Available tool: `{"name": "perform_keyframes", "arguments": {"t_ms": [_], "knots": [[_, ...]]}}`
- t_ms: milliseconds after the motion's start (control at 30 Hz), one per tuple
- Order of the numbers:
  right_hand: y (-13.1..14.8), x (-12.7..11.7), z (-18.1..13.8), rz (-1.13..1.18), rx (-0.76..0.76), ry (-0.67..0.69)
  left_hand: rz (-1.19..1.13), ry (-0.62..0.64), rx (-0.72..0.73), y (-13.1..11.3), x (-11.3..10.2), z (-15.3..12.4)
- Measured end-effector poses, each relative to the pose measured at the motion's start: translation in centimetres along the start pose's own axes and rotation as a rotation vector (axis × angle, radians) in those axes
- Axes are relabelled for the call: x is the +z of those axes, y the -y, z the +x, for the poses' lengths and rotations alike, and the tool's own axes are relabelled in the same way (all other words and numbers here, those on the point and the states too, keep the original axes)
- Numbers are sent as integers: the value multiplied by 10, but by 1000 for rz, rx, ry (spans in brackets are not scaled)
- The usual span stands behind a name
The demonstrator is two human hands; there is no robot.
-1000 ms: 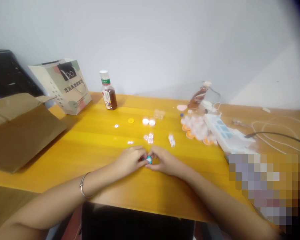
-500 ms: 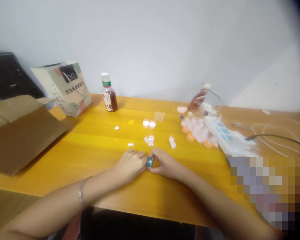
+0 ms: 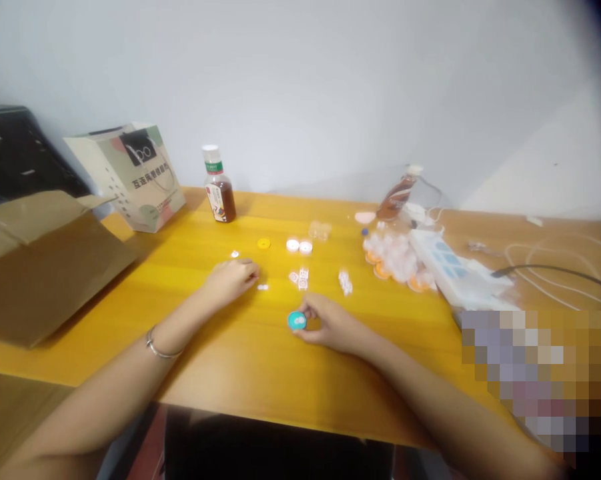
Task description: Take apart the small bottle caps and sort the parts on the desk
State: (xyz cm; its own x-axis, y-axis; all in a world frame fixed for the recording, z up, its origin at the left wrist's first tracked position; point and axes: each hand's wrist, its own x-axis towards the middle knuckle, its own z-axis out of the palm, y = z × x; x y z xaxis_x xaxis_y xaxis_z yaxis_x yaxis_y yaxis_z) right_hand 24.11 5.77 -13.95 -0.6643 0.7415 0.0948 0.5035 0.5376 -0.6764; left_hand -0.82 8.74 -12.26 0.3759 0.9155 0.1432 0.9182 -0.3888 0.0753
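Observation:
Between the thumb and fingers of my right hand (image 3: pixel 327 323) is a round teal disc-shaped piece (image 3: pixel 294 321) with small white parts on its face. My left hand (image 3: pixel 231 280) rests low over the table to the left, fingers curled downward and pressed together; whatever they pinch, if anything, is hidden. Just beyond it lies a small white piece (image 3: pixel 235 254), and by its fingertips a pair of tiny white pieces (image 3: pixel 263 287). Farther off sit a yellow disc (image 3: pixel 263 244) and two white round pieces (image 3: pixel 299 247). Several red-and-white patterned pieces (image 3: pixel 303 279) lie ahead of my right hand.
More small white pieces (image 3: pixel 345 283) lie right of centre. A cluster of clear and orange round pieces (image 3: pixel 393 259) sits beside a white tray (image 3: pixel 445 263). Behind stand a drink bottle (image 3: pixel 220 193), a tilted bottle (image 3: pixel 399 195) and a paper bag (image 3: pixel 150 180). A cardboard box (image 3: pixel 50 267) occupies the left.
My left hand has left the teal piece and moved left and away across the table to the small white pieces. My right hand still holds the teal piece, now more visible.

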Motion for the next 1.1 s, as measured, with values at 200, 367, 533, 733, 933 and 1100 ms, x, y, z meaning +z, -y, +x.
{"name": "perform_keyframes", "arguments": {"t_ms": [200,367,533,733,933,1100], "knots": [[0,-1,-1,-8,-2,-4,-27,7,77,-3,3,-3],[2,-2,0,-5,9,-1,-28,-7,130,-3,-2,-8],[2,-1,0,16,15,3,-105,-76,211,-24,-4,-12],[-2,1,2,-4,-28,-11,-323,-27,450,-66,6,-18],[-5,0,4,-3,-15,2,-242,-44,391,-80,19,-17],[-4,0,4,-5,15,-5,-70,-109,371,-84,21,-21]]}}
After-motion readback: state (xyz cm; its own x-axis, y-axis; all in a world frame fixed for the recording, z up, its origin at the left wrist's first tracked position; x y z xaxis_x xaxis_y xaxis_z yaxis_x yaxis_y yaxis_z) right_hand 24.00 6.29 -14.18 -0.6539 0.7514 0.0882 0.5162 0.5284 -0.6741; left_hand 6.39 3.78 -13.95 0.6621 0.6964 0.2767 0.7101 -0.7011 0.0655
